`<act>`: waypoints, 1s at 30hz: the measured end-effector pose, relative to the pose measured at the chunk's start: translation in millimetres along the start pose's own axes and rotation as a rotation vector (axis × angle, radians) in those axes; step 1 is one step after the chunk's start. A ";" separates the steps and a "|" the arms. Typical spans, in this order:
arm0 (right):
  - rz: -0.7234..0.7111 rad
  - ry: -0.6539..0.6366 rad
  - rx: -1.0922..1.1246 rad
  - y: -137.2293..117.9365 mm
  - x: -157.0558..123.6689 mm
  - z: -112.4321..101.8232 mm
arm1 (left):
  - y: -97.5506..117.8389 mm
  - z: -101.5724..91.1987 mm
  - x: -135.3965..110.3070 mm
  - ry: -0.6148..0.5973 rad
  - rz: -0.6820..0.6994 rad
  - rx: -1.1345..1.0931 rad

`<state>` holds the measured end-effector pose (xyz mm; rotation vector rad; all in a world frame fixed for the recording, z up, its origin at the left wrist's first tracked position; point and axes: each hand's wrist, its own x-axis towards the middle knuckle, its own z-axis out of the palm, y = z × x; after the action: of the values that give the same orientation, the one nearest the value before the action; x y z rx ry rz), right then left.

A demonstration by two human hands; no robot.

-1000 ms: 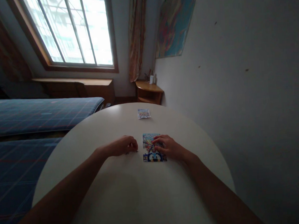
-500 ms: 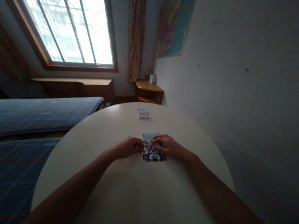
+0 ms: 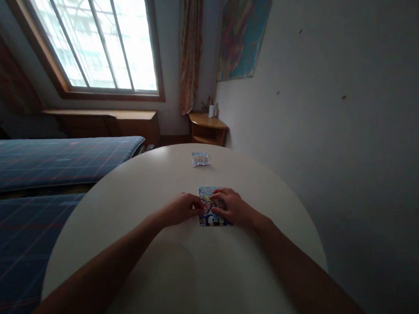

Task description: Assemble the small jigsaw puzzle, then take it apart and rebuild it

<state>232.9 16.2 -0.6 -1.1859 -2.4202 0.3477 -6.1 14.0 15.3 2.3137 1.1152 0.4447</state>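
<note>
A colourful printed cartoon sheet (image 3: 206,220) lies flat on the white round table, a blue dog-like face near its lower edge. My left hand (image 3: 184,208) is closed, thumb and fingertips pinched together at the sheet's left edge; what they hold, if anything, is too small to make out. Over the right part of the sheet rests my right hand (image 3: 230,205), open, its fingers spread and covering some of the print. Farther back on the table lies a small, pale printed packet (image 3: 200,159), apart from both hands.
The round white table (image 3: 144,188) has a curved far edge. Beds with blue plaid mattresses (image 3: 62,160) stand to the left. A wooden corner shelf (image 3: 207,122) with small items is beyond the table, and a bare wall (image 3: 335,145) runs along the right.
My left fingertips have moved slightly right, onto the sheet's left edge. My right hand has shifted a little left across the sheet. The packet has stayed in place.
</note>
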 end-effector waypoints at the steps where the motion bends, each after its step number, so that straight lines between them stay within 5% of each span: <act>1: -0.004 0.005 -0.014 -3.8 0.1 1.6 | -0.5 0.6 0.1 0.001 0.000 0.004; 10: -0.029 0.043 -0.027 -27.5 3.2 13.3 | -1.2 2.4 0.6 0.011 0.003 0.029; 30: 0.073 -0.020 0.021 -26.2 3.4 17.2 | 1.7 -11.8 -2.7 -0.027 0.072 0.172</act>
<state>204.8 2.4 -4.5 -1.2702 -2.3882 0.4078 -12.5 14.7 25.6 2.5078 1.0977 0.3549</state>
